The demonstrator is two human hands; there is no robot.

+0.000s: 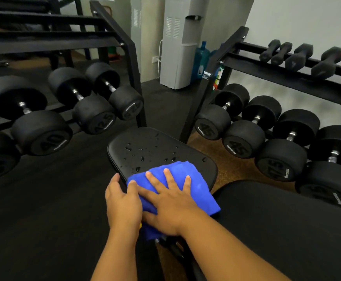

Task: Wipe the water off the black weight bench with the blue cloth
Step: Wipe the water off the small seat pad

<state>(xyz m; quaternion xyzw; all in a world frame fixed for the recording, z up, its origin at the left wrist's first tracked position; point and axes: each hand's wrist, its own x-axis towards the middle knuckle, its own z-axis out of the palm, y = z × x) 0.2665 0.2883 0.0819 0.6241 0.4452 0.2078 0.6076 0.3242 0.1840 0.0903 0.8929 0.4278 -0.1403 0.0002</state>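
Black rubber dumbbells (93, 116) sit on the left rack (112, 40), the nearest ones marked 40 and 42.5. Near the middle, the left hand (123, 201) rests on the near left edge of the worktop (185, 151), its fingers (132, 184) straight and touching the edge of the blue cloth (177, 169). The right hand (171, 203) lies flat on top of the cloth, fingers straight and spread apart, pressing it onto the black pad. Water drops (143, 153) bead on the pad beyond the cloth. Behind stands a grey water dispenser (178, 47). On the right, another rack (287, 78) carries more dumbbells (244, 138), some marked 45.
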